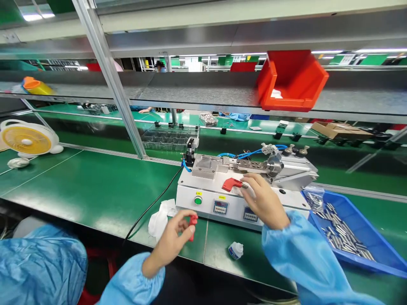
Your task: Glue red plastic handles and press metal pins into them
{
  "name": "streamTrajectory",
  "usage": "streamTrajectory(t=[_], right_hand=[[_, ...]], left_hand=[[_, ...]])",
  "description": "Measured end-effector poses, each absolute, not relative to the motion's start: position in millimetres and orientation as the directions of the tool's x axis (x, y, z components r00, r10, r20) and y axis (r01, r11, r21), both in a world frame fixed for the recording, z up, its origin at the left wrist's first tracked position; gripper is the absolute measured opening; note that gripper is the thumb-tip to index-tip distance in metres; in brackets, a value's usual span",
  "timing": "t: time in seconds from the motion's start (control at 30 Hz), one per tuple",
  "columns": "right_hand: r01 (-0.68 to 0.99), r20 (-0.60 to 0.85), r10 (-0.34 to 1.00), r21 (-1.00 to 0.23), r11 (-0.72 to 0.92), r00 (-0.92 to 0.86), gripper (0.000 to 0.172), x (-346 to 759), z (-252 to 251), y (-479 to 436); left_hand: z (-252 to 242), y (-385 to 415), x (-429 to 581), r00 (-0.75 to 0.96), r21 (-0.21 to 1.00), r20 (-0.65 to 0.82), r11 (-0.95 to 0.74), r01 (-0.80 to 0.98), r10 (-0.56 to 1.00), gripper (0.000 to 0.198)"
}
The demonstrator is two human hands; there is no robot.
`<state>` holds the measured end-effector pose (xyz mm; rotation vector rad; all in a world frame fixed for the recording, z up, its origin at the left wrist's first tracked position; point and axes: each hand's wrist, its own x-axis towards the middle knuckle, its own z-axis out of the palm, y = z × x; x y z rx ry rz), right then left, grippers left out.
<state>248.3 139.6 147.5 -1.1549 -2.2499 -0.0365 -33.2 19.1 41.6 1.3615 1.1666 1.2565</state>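
My left hand (173, 239) pinches a small red plastic part (192, 224) just in front of the white machine (222, 199). On top of that machine, my right hand (262, 199) rests with its fingers closed on a thin metal pin (244, 185). The pin sticks out of a second red plastic part (231, 184) lying on the machine's top plate. Both arms wear light blue sleeves.
A blue tray (378, 241) with several metal pins lies at the right. A small white bottle (235, 250) and a crumpled white cloth (160, 217) lie on the green bench (95, 190). A black cable (149, 207), a yellow fan (27, 142) and a red bin (291, 80) are around.
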Motion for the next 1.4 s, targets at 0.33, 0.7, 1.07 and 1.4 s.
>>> streamTrajectory(t=[0.33,0.7,1.07,1.4], right_hand=[[0.569,0.623,0.736,-0.514,0.641,-0.266,0.012,281,97,24],[0.588,0.565,0.821,-0.637,0.498,-0.084,0.021,322,68,-2],[0.714,0.692,0.68,-0.601,0.358,0.242,0.037,308,52,52],[0.63,0.459,0.857,-0.743,0.226,0.233,0.04,330,65,70]], left_hand=[[191,175,-21,0.098,0.151,0.345,-0.158,0.976,0.934,0.029],[169,181,-18,0.214,0.081,0.381,-0.263,0.961,0.9,0.021],[109,105,-51,0.442,0.284,0.411,-0.573,0.769,0.797,0.02],[88,96,-57,0.519,0.225,0.284,-0.582,0.781,0.806,0.022]])
